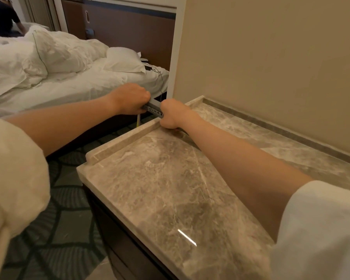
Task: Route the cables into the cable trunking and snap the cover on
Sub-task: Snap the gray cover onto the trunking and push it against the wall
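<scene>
The grey cable trunking, a short perforated strip, is held in the air past the far corner of the marble bench, clamped between the left hand and right hand. The yellow cable dangling beneath could probably slip out if either grip shifts.

Honestly nothing readable is showing up anywhere in this shot. The grey trunking is showing a row of small round holes along its side, but no print or brand that I can make out. There's a pale tag sticking out by the pillow that might be carrying some writing, but it's way too small and blurry to tell.
</scene>
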`<state>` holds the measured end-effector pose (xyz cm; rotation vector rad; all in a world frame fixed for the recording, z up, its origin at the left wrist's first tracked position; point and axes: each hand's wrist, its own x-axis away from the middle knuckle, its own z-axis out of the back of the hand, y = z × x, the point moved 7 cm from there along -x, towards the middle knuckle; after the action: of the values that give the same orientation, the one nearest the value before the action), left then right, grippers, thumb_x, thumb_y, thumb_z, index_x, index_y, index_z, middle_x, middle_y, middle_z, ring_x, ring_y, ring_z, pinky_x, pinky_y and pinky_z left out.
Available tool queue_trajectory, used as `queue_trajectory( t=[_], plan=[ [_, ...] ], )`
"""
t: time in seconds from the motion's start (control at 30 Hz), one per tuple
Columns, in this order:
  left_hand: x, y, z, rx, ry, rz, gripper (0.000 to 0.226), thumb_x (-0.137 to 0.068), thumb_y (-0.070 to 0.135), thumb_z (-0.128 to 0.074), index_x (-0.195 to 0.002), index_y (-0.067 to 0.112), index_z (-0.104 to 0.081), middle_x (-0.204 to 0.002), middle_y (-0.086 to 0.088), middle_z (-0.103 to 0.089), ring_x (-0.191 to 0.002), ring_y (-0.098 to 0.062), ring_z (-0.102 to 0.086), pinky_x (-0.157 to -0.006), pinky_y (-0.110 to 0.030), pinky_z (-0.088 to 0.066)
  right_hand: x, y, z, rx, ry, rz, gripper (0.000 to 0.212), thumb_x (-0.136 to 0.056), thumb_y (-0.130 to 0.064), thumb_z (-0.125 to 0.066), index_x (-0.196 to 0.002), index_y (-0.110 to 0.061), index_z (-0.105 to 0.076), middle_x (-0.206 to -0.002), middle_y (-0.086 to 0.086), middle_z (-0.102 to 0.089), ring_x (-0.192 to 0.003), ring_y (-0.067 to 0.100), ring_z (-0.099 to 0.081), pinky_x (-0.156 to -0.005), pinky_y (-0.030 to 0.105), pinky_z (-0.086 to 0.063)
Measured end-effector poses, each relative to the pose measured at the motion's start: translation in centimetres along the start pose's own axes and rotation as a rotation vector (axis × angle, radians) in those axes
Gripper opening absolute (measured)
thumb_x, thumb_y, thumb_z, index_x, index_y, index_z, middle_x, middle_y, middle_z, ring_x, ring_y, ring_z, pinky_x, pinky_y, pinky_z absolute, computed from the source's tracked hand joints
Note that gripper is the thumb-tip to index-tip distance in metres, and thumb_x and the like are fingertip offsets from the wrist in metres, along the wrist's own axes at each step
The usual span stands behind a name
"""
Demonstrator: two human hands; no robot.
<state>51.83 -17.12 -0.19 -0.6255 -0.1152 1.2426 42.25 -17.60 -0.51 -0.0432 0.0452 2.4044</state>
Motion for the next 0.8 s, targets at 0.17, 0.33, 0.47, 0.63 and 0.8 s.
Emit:
queue_trajectory(
  t=[0.17,0.33,0.47,0.63,0.8],
  plan=[
    [0.0,-0.1,0.2,-0.040,-0.004,-0.053,0.027,-0.082,0.027,-0.062,-0.076,0.001,-0.060,-0.069,-0.015,-0.066,-0.057,-0.032,-0.062,-0.047,-0.029,-0.034,0.2,0.0,0.0,-0.015,-0.013,-0.006,0.015,-0.082,-0.014,-0.055,-0.096,-0.008,-0.052,-0.066,0.001,-0.039,-0.073,0.025,-0.049,-0.063,0.032,-0.039],
    [-0.3,0.2,0.2,-0.068,-0.032,-0.083,0.027,-0.083,0.026,-0.061,-0.077,-0.001,-0.061,-0.070,-0.015,-0.065,-0.058,-0.031,-0.062,-0.047,-0.029,-0.033,0.3,-0.1,0.0,-0.029,-0.016,-0.004,0.021,-0.083,-0.014,-0.055,-0.102,-0.005,-0.054,-0.066,0.001,-0.039,-0.074,0.024,-0.048,-0.063,0.030,-0.038],
    [-0.6,0.0,-0.1,-0.062,-0.050,-0.082,0.025,-0.082,0.024,-0.061,-0.077,0.000,-0.062,-0.070,-0.015,-0.066,-0.060,-0.031,-0.062,-0.050,-0.029,-0.034,0.4,-0.1,-0.1,-0.019,0.012,-0.005,0.021,-0.083,-0.013,-0.055,-0.102,-0.004,-0.054,-0.074,0.005,-0.043,-0.074,0.026,-0.049,-0.063,0.031,-0.039],
    [-0.7,-0.3,-0.5,-0.061,-0.030,-0.048,0.024,-0.079,0.026,-0.064,-0.076,0.003,-0.061,-0.069,-0.014,-0.066,-0.058,-0.030,-0.061,-0.048,-0.028,-0.034,0.7,-0.1,0.1,-0.019,0.048,-0.027,0.013,-0.082,-0.014,-0.056,-0.093,-0.011,-0.049,-0.073,0.002,-0.044,-0.075,0.027,-0.051,-0.062,0.032,-0.039],
    [-0.8,-0.7,-0.4,0.250,-0.135,0.102,0.013,-0.073,0.020,-0.067,-0.078,0.010,-0.061,-0.075,-0.008,-0.064,-0.064,-0.023,-0.054,-0.055,-0.031,-0.042,2.1,-0.4,0.7,0.016,0.078,-0.054,0.029,-0.084,-0.013,-0.056,-0.111,-0.004,-0.050,-0.091,0.008,-0.051,-0.076,0.027,-0.051,-0.063,0.033,-0.038]
  ],
)
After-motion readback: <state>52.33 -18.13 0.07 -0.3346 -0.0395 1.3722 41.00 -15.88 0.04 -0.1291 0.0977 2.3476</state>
